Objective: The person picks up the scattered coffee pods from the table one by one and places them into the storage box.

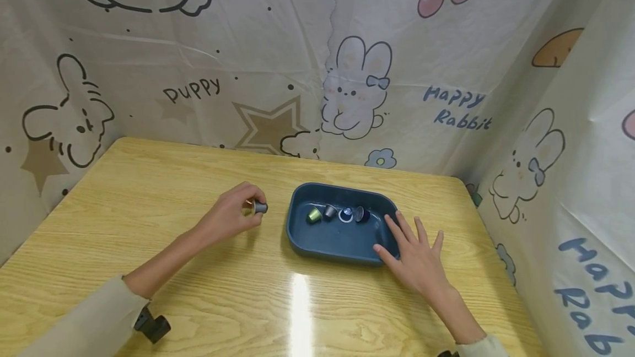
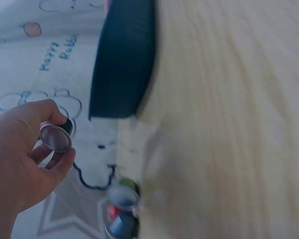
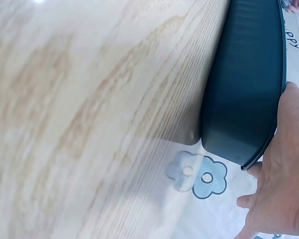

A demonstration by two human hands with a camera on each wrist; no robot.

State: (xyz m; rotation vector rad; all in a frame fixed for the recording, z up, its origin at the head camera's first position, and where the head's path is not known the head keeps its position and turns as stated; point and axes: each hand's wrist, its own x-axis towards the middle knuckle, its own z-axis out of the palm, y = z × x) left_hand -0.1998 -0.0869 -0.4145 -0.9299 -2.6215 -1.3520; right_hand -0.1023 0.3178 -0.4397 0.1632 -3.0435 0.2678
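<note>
My left hand (image 1: 231, 206) pinches a grey coffee capsule (image 1: 260, 207) between thumb and fingers, left of a dark blue bin (image 1: 333, 256). The capsule's round flat lid (image 2: 55, 138) faces the camera in the left wrist view. Inside the bin lie a green capsule (image 1: 313, 215), a grey capsule (image 1: 329, 211), a blue capsule with a pale rim (image 1: 345, 214) and a dark blue capsule (image 1: 361, 214). With spread fingers, my right hand (image 1: 419, 260) rests on the bin's right end, its thumb and fingertips over the rim.
More capsules, among them a blue-grey one (image 2: 122, 226), stand on the wooden table (image 1: 198, 296) near my left hand, mostly hidden behind it in the head view. A printed cloth (image 1: 278, 43) hangs along the table's back and sides.
</note>
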